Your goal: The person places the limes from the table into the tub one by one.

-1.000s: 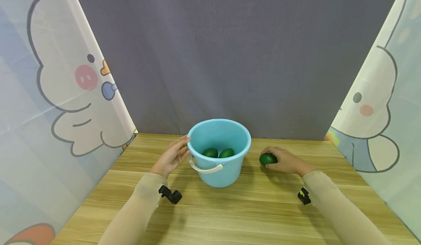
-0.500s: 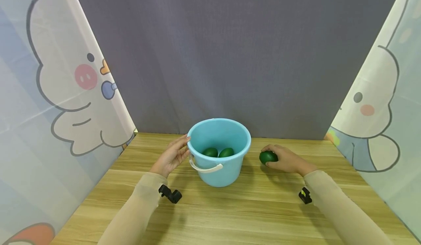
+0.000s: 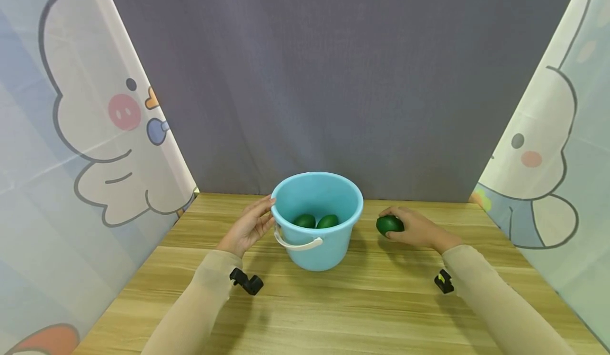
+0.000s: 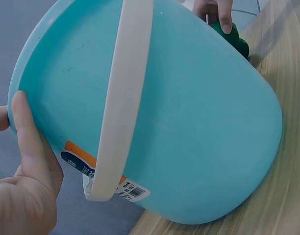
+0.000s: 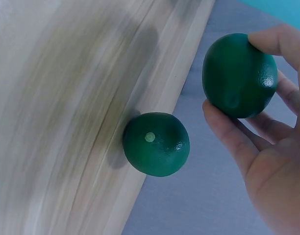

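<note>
- Right hand (image 3: 416, 229): grasps a held fruit (image 5: 239, 76) between thumb and fingertips; the grip falls on its opposite sides, probably because it is smooth and rounded; this fruit is right of the bucket, apparently raised off the counter.
- Left hand (image 3: 248, 227): lightly pinches the rim of the bucket (image 3: 316, 251), with one digit at the edge and others along the outer wall; likely this steadies the bucket; how firmly it presses, I cannot tell.
- Loose fruit (image 5: 156, 144): rests on the counter (image 3: 333, 312) just beside the held one; the head view does not show it, presumably because the right hand covers it.
- Bucket: upright, with two green fruits (image 3: 304, 221) inside; its right wall stands between them and the held fruit.
- Handle (image 3: 297, 247): hangs down outside on the near side, so it does not cross the mouth; it partly covers the label (image 4: 135, 190).
- Beyond: a grey curtain (image 3: 333, 79) closes off the back, behind the counter.
</note>
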Available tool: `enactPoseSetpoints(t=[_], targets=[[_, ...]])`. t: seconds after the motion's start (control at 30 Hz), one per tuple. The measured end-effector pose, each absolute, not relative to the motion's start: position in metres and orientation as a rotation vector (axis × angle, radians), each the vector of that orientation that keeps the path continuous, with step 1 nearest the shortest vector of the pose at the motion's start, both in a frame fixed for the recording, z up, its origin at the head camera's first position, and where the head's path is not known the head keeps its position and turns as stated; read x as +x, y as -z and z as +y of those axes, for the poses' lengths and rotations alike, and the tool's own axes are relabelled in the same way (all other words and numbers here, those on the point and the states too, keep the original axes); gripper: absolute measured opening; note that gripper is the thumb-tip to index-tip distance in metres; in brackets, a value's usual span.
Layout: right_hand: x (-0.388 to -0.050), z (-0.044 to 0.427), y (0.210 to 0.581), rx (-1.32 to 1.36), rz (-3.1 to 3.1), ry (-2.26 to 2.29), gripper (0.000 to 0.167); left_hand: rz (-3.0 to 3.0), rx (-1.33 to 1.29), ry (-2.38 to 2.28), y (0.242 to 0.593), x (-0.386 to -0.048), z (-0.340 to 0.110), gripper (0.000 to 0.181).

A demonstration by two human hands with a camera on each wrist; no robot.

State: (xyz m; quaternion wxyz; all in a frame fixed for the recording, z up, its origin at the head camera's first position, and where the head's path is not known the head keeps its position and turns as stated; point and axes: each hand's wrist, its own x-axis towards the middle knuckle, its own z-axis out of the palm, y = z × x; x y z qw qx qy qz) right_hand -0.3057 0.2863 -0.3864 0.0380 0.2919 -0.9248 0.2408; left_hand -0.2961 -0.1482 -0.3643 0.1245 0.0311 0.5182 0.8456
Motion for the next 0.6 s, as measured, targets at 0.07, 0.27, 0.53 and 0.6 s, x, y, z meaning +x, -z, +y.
enactPoseSetpoints(t=[0.07,0.27,0.53,0.6], targets=[[-0.3055,0.2864,0.3854,0.898,-2.836,-0.737,0.046,1.513,0.099,-2.463,0.3647,-0.2963,-0.1484,0.052],[-0.3042,0.2866,0.3814,0.887,-2.840,-0.729,0.046,1.509,0.099,-2.464,0.3647,-0.2963,-0.1479,0.049],[-0.3019,0.2860,0.3770,0.887,-2.807,-0.705,0.049,1.503,0.092,-2.466,0.3647,-0.2960,-0.1479,0.049],[-0.3020,0.2856,0.3762,0.891,-2.787,-0.694,0.049,1.501,0.091,-2.468,0.3645,-0.2958,-0.1479,0.048]])
